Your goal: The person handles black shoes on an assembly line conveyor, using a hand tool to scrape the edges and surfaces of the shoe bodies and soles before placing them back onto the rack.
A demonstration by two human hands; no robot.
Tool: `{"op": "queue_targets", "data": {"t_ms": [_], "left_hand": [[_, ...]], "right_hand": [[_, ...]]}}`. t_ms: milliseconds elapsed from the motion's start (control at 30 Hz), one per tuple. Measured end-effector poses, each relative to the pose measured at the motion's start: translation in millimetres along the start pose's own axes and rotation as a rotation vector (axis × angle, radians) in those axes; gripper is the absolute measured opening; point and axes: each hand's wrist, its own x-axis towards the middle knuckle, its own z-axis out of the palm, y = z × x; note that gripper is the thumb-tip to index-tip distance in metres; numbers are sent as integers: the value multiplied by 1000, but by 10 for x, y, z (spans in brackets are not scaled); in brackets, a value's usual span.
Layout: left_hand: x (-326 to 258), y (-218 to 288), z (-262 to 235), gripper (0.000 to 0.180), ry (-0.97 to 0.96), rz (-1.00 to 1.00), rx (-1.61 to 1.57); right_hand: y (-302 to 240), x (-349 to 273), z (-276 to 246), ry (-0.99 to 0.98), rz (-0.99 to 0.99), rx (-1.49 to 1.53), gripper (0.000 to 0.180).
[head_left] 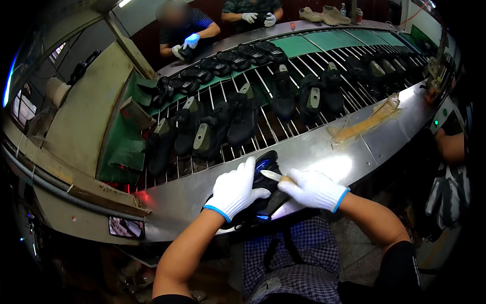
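Observation:
A black shoe [276, 200] lies at the near edge of the metal ledge, with blue glints on it. My left hand [234, 190], in a white knit glove with a blue cuff, presses and grips the shoe from its left side, hiding part of it. In my gloved right hand [315, 190] is a brush [272, 175] with a pale, tapered head and a short tan handle. The brush head reaches over the shoe toward my left fingertips; whether it touches the surface I cannot tell.
Beyond the metal ledge [202, 181], a rod conveyor [266, 126] carries several black shoes on lasts and a row of black soles [233, 60]. Brown tape [367, 121] sticks to the ledge. A phone [126, 227] sits front left. Two gloved people work across the line.

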Motion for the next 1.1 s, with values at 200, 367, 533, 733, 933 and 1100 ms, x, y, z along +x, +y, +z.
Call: {"op": "queue_targets", "data": {"t_ms": [200, 367, 533, 733, 933, 1100], "left_hand": [[-21, -63, 89, 90, 118, 137, 66], [-490, 6, -76, 90, 220, 341, -85], [-1424, 410, 905, 78, 662, 261, -182], [-1097, 369, 1439, 70, 935, 233, 137], [-1206, 65, 282, 74, 1101, 270, -275], [-1087, 220, -190, 62, 944, 218, -538]], "right_hand": [[-192, 142, 319, -123, -56, -42, 66], [40, -65, 146, -118, -252, 34, 61], [844, -412, 6, 371, 342, -333, 46], [463, 326, 395, 387, -404, 390, 34], [-357, 53, 361, 689, -585, 521, 40], [-464, 160, 299, 936, -583, 380, 60]]}}
